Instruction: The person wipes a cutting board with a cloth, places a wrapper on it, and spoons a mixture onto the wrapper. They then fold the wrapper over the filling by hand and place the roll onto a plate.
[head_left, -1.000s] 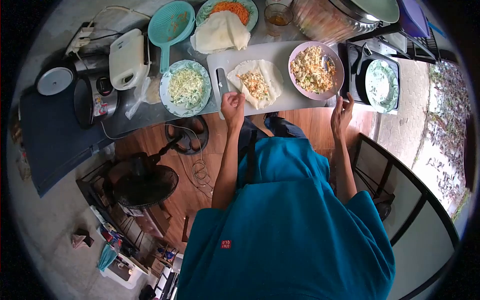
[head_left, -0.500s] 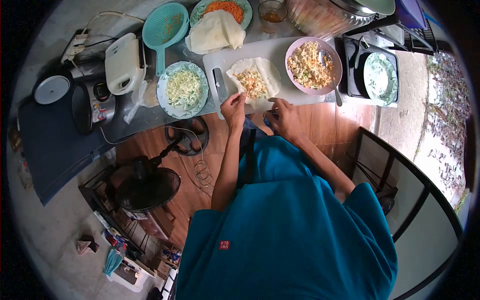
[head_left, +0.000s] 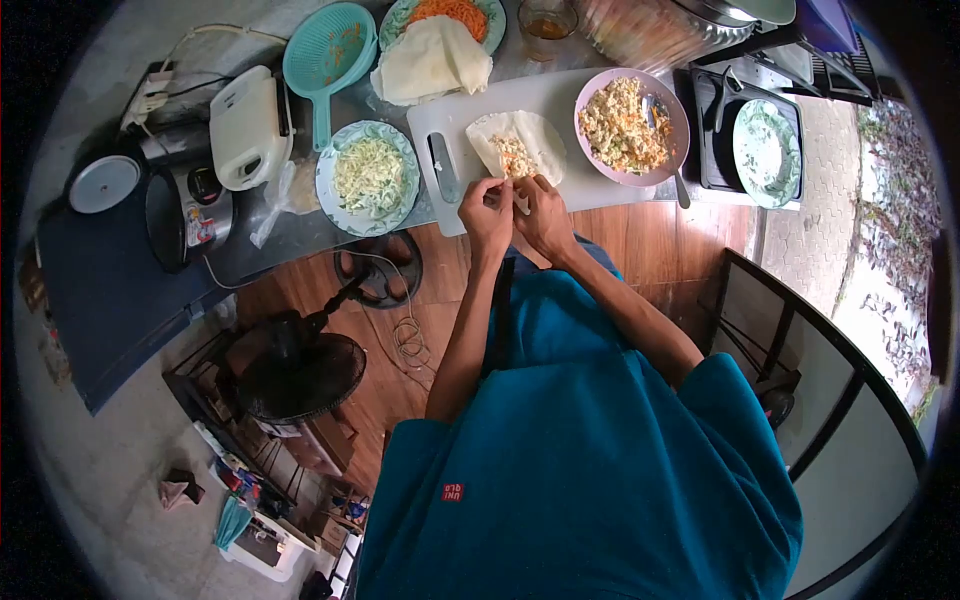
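Observation:
A thin round wrapper lies on the white cutting board with a crumbly orange and white filling on it. At the wrapper's near edge, my left hand pinches with thumb and fingertips. My right hand is right beside it, its fingers closed on the same near edge. The fingers hide that edge, and both hands nearly touch. To the right, a pink bowl holds more filling and a spoon.
Left of the board is a plate of shredded cabbage. Behind are a teal strainer, stacked wrappers, shredded carrot and a glass. A black tray with a plate stands right; a white sandwich maker stands left.
My right hand has moved left and up to the wrapper, next to my left hand. Both hands now close on its near edge, which looks lifted toward the filling.

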